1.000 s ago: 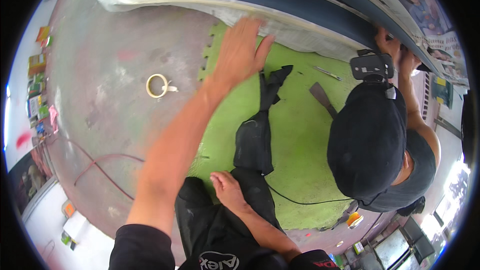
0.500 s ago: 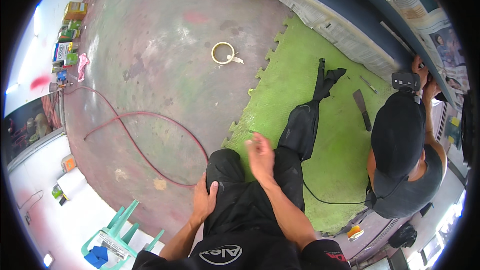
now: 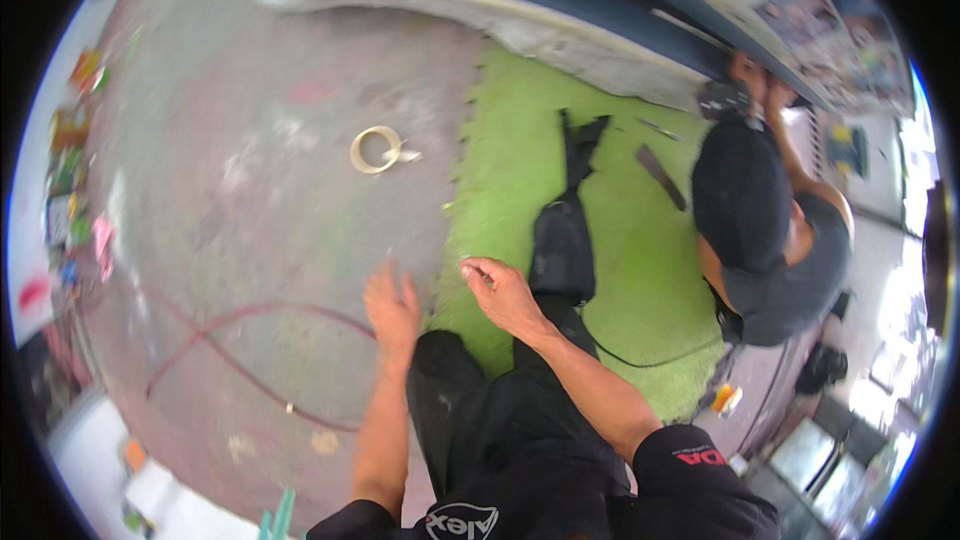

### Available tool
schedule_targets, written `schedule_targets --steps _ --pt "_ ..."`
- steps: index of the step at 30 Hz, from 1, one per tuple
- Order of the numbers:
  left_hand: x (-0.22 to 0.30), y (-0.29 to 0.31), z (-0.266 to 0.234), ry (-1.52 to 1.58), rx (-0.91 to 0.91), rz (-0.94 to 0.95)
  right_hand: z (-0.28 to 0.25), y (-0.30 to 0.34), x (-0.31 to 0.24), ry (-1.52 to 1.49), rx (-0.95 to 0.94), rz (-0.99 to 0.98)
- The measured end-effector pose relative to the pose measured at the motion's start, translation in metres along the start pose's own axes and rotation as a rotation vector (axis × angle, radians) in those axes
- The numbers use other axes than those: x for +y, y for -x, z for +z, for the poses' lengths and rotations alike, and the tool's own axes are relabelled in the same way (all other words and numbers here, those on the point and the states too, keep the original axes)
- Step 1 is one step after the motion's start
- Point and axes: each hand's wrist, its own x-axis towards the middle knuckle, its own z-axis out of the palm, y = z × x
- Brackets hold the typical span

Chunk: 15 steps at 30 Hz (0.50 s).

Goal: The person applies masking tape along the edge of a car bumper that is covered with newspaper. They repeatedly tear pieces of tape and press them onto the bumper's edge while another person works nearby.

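My left hand [image 3: 393, 308] is raised above the floor beside my left knee, its fingers apart and blurred by motion, holding nothing that shows. My right hand [image 3: 505, 295] hovers over the edge of the green mat [image 3: 640, 270], near my knees. Its fingers are curled with thumb and forefinger pinched together; whatever they hold, if anything, is too small to make out. Farther ahead, a roll of masking tape [image 3: 376, 150] with a loose end lies on the grey floor. A black fabric bag-like thing [image 3: 563, 248] with straps lies on the mat beyond my right knee.
Another person [image 3: 775, 240] in a dark cap crouches at right, hands at a blue-grey panel [image 3: 600, 0] partly covered with paper. A putty knife [image 3: 660, 178] and a thin tool [image 3: 658, 129] lie on the mat. A red hose [image 3: 250, 315] loops at left; cans [image 3: 70, 130] line the wall.
My left hand has lifted off my left thigh and reached forward. My right hand has curled its fingers into a pinch. The view has shifted, moving the surroundings in the picture.
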Motion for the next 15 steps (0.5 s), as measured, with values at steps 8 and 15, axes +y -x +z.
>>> schedule_targets --steps 8,15 --pt "0.02 -0.214 0.069 -0.217 -0.023 0.075 -0.102 -0.009 0.043 -0.048 0.325 0.123" --pt "0.059 -0.211 0.069 -0.094 0.092 0.194 -0.135 -0.092 0.006 -0.101 0.315 0.09"
